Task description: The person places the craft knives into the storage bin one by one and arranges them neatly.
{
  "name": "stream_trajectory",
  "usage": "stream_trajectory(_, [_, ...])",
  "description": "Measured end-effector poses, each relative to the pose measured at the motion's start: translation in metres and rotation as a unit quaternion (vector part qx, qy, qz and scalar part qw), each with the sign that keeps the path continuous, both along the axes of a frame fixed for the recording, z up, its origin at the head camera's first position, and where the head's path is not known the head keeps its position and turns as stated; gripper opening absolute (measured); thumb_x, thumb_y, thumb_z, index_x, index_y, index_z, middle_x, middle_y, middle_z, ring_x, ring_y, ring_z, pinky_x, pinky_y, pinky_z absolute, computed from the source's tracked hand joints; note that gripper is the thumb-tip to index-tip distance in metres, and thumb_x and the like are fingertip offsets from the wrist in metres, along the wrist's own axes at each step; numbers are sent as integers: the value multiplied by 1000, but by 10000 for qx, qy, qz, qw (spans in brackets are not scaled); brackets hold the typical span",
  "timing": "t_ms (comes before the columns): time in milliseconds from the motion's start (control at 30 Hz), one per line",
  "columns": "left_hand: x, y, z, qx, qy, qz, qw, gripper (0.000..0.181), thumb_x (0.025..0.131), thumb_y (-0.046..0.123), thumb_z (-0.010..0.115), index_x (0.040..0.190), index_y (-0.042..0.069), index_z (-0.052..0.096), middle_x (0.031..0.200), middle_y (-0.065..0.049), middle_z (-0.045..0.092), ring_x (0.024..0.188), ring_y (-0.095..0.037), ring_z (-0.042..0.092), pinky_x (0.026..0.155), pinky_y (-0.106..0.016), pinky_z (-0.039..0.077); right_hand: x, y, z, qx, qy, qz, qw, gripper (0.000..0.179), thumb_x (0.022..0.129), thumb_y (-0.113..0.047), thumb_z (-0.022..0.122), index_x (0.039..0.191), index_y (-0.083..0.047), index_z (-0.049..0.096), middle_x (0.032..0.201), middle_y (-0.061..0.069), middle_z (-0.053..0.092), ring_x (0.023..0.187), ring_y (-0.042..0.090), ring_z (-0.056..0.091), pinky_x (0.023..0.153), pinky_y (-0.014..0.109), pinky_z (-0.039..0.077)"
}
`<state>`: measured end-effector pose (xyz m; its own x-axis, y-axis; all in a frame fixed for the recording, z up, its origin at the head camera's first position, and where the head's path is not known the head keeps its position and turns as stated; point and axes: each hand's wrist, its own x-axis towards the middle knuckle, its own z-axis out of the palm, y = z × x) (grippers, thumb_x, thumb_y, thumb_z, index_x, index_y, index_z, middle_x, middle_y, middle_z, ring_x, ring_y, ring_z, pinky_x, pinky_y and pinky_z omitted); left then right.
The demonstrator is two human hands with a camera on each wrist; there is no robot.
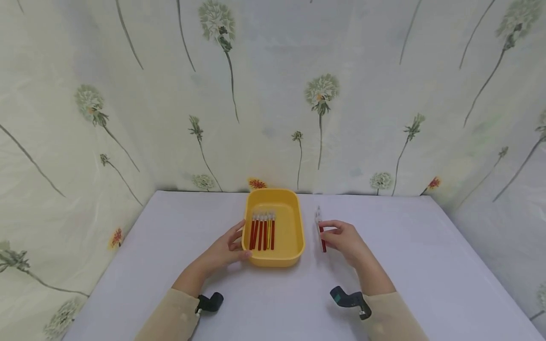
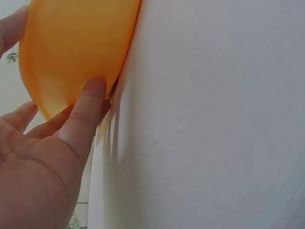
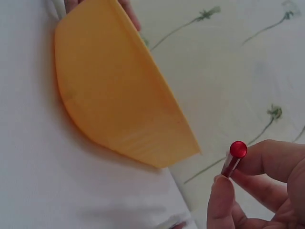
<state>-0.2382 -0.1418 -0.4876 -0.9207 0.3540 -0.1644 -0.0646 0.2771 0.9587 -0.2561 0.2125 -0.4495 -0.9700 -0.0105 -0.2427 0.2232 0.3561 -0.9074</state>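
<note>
A yellow plastic tray [image 1: 290, 237] stands on the table with several slim, capped pen-like sticks [image 1: 263, 232] lying side by side in its left half. Most are red; one is yellow. My left hand [image 1: 223, 246] rests against the tray's left side, fingertips at the rim and thumb at the near corner. In the left wrist view the thumb [image 2: 86, 112] touches the outer wall. To the right of the tray, my right hand [image 1: 343, 237] pinches a red pen [image 3: 233, 160] between thumb and fingers. Below it, part of another clear and red stick [image 3: 175, 223] shows at the frame's bottom edge.
The white table [image 1: 264, 303] extends on both sides of the tray. A cloth with a dandelion print [image 1: 273, 94] hangs behind and beside it. Dark wrist cameras [image 1: 210, 302] sit on both forearms.
</note>
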Motion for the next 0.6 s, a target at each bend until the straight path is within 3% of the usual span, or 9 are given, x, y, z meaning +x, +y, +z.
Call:
stream_trajectory(167, [0, -1, 0, 12, -8, -23, 10000, 100, 82, 31, 84, 160, 33, 21, 161, -10, 32, 142, -32, 41, 112, -51, 37, -2, -12, 8, -191, 76, 66, 9998, 40, 95, -17, 70, 132, -4, 62, 114, 16, 64, 102, 30, 66, 91, 36, 56])
stream_trajectory(600, [1, 0, 2, -8, -12, -12, 10000, 99, 83, 31, 84, 160, 33, 21, 161, -10, 33, 143, -33, 40, 112, -52, 36, -6, -67, 21, -861, 42, 119, 9962, 36, 95, -10, 68, 130, -5, 64, 112, 17, 65, 99, 27, 68, 90, 35, 57])
